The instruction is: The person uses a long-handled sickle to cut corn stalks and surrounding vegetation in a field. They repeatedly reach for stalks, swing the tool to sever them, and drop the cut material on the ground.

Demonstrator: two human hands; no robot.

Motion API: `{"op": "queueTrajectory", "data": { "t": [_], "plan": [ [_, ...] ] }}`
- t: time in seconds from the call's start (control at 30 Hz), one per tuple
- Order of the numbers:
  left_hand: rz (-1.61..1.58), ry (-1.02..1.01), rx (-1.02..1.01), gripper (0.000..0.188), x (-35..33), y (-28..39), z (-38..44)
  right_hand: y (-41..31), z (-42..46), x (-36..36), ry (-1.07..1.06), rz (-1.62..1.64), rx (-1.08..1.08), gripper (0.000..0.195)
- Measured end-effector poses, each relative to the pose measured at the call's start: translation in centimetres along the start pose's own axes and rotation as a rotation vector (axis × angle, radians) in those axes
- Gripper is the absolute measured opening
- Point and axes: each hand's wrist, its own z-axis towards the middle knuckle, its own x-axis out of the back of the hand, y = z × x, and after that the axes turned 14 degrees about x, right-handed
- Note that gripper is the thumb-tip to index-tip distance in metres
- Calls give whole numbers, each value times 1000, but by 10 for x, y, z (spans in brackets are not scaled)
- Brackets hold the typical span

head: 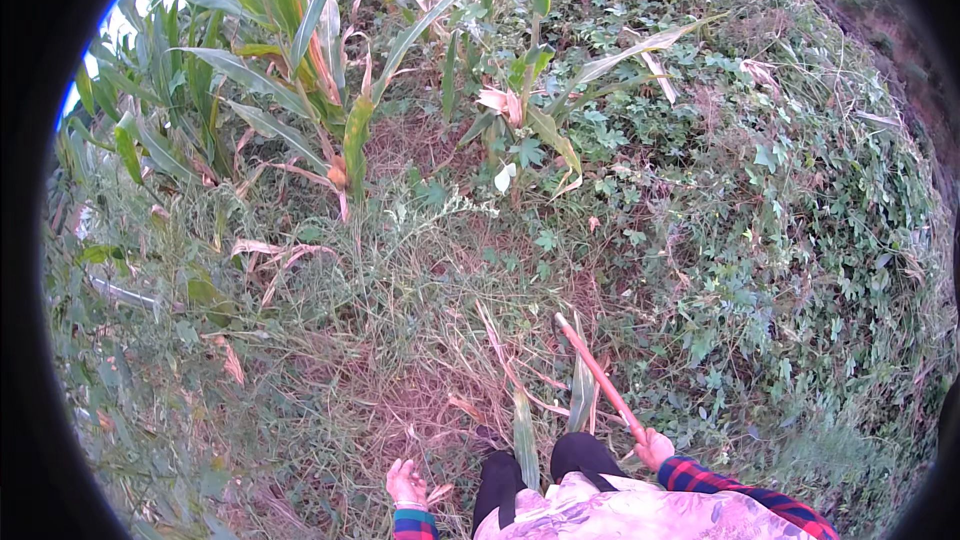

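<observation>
My right hand (655, 450) is closed around the lower end of a reddish wooden handle (602, 379). This handle slants up and to the left, and its far end has a pale collar with a dark, curved metal part (558, 322), perhaps a sickle blade, partly lost in the grass. At the lower middle, my left hand (407, 481) hangs over the weeds with fingers loosely curled, holding nothing that I can see. Long corn leaves (525, 439) lie by my dark-trousered legs.
Standing corn plants (300, 82) rise at the upper left, and a single corn stalk (531, 52) stands at the upper middle. Leafy vines (780, 255) cover the ground and slope on the right. Dry grass and weeds (360, 390) spread around my feet.
</observation>
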Motion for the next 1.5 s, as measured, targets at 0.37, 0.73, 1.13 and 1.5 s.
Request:
{"op": "queueTrajectory", "data": {
  "t": [0.37,0.73,1.13,1.5],
  "plan": [
    [155,-314,37,42,-112,54,-4,-71,15,53,159,136,-118,32],
    [426,-646,-199,35,-264,137,3,-115,138,81,165,777,-212,23],
    [824,-868,-815,61,-716,203,4,-105,407,100,476,457,59,29],
    [925,-799,-1116,47,-997,186,137,-146,679,46,186,1360,-309,25]
  ]
}}
